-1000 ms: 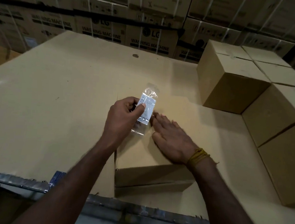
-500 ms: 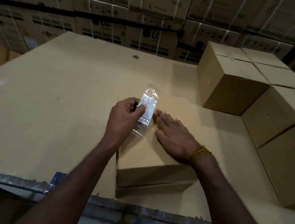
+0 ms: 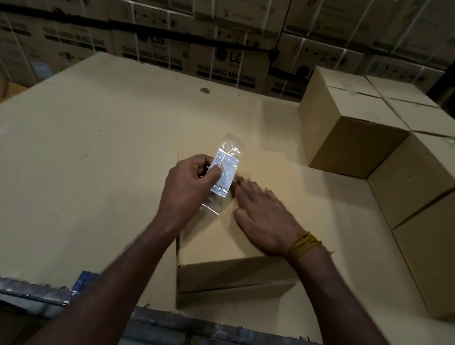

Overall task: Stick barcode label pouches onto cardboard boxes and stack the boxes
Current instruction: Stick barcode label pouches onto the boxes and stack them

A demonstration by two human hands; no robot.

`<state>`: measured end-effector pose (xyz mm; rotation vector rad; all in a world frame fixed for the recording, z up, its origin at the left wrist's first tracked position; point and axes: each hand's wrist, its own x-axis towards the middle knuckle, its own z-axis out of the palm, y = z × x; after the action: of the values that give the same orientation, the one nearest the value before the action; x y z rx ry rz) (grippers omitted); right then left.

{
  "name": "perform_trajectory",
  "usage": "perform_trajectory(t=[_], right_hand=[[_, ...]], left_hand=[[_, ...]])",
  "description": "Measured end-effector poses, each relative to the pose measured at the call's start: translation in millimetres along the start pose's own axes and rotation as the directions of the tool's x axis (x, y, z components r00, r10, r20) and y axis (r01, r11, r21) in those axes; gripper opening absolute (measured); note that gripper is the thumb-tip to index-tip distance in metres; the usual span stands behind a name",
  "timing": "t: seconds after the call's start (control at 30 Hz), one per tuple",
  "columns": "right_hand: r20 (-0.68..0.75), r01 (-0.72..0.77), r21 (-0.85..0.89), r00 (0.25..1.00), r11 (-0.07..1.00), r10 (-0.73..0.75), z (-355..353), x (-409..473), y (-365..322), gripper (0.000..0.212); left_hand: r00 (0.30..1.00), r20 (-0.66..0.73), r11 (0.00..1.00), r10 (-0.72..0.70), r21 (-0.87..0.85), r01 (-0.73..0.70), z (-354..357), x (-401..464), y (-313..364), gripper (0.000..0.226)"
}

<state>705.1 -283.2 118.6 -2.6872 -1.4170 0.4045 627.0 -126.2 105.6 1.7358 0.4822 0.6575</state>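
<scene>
Up close, the left hand pinched a crinkled clear label pouch while the flat right hand pressed the plain cardboard box.

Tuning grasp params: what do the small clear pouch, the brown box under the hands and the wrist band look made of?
Small clear pouch: thin glossy plastic film, likely; it glints and crinkles, printed label inside.
Brown box: matte corrugated cardboard, by its folded flap edge.
Yellow wrist band: wound thread or cord, apparently.

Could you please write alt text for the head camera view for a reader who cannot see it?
A person's left hand pinches a clear barcode label pouch above a cardboard box, while the right hand lies flat on its top. More plain boxes stand stacked at right.
</scene>
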Motion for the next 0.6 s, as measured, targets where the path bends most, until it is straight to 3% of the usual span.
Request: perform_trajectory(t=[0.17,0.23,0.37,0.6], right_hand=[[0.041,0.009,0.014,0.999,1.0,-0.009,2,-31,-5,0.071],[0.064,-0.004,0.031,0.998,1.0,0.001,-4,-18,-1,0.065],[0.03,-0.025,0.039,0.999,0.999,0.024,-9,4,6,0.057],[0.007,-0.069,0.032,0.998,0.997,0.069,7,-44,-9,0.068]], left_hand=[[1.0,-0.014,1.0,0.006,0.019,-0.006,0,2,2,0.013],[1.0,-0.008,1.0,0.001,0.021,0.0,0,3,0,0.013],[1.0,0.004,0.999,0.01,0.05,-0.01,2,3,0,0.013],[1.0,-0.015,0.998,0.008,0.066,-0.007,3,4,1,0.014]])
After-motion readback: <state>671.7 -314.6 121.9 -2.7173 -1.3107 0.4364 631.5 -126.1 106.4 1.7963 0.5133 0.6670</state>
